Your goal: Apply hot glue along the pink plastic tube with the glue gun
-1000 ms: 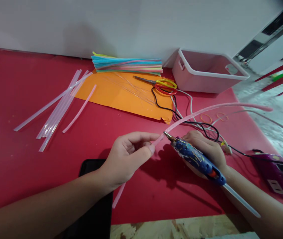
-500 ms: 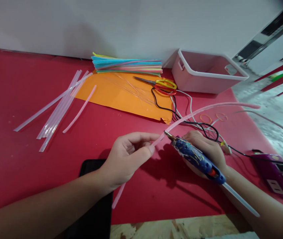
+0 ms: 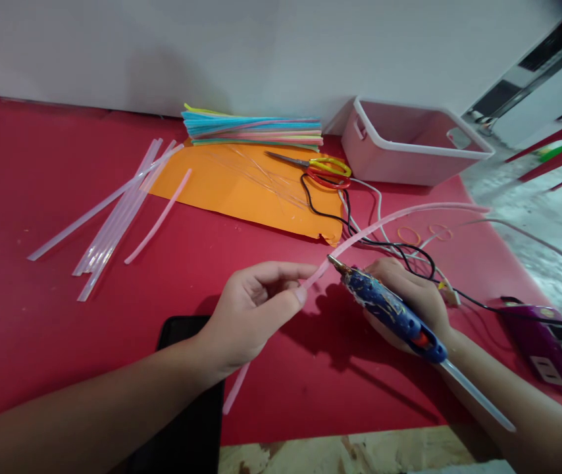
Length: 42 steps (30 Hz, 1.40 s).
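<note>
My left hand (image 3: 256, 313) pinches a long pink pipe cleaner (image 3: 384, 224) between thumb and fingers. Its short lower end sticks out below that hand, while the long part arcs up to the right. Wrapped in my right hand (image 3: 409, 299) is a blue hot glue gun (image 3: 384, 306), smeared with dried glue, with a clear glue stick (image 3: 481, 396) jutting from its back. The gun's metal nozzle touches or nearly touches the pipe cleaner just beyond my left fingertips. Beneath my left forearm lies a black flat device (image 3: 187, 401), partly covered.
Several glue sticks (image 3: 118, 230) and a short pink pipe cleaner (image 3: 160, 214) lie left. On an orange envelope (image 3: 241, 191) are scissors (image 3: 328, 171); behind it sits a bundle of coloured pipe cleaners (image 3: 251, 128). A pink bin (image 3: 399, 158), tangled cables (image 3: 384, 245) and a purple power strip (image 3: 540, 342) stand right.
The far tip of the pink pipe cleaner has swung a little to the left. The glue gun's nozzle has shifted very slightly up along it. My left hand looks still.
</note>
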Motion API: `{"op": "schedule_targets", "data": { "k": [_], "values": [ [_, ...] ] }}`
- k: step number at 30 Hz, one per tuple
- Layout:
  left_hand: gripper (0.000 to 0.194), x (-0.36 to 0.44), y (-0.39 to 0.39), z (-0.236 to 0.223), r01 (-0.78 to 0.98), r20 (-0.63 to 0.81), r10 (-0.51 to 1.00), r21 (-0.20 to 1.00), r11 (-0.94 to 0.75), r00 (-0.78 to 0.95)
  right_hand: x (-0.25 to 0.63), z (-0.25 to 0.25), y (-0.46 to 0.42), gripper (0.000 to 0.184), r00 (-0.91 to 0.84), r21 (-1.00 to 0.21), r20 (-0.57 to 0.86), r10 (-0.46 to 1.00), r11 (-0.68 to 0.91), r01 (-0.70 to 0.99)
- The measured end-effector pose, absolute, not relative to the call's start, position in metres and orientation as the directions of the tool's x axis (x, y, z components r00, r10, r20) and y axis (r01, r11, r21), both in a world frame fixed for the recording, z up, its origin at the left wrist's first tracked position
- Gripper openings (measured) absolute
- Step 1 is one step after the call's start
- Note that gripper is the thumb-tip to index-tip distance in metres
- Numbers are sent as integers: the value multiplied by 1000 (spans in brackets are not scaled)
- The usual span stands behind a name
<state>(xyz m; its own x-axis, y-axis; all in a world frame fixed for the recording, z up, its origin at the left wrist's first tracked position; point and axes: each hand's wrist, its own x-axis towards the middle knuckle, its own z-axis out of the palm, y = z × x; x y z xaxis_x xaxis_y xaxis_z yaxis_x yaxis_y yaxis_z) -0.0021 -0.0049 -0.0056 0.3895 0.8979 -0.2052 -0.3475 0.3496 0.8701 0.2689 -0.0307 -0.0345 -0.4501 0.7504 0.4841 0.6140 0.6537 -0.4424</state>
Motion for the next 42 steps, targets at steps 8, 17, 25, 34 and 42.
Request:
{"op": "schedule_targets", "data": {
  "k": [8,17,25,34,42],
  "values": [
    [21,-3,-7,-5,-305,-228,901,886,349,368,269,-34,-30,3,-434,-445,491,755,646,621],
    [24,-1,-4,-8,-147,-255,916,939,311,311,270,-29,-30,9,-466,-404,460,756,645,648],
    [24,-1,-6,-8,-148,-255,906,936,319,338,268,-39,-33,7,-456,-476,436,776,629,615],
    [24,0,-6,-5,-168,-240,915,937,306,324,267,-37,-30,10,-460,-448,471,753,653,610],
    [25,-1,-5,-3,-149,-250,914,939,309,321,270,-40,-34,7,-426,-461,435,793,603,651]
  ]
}}
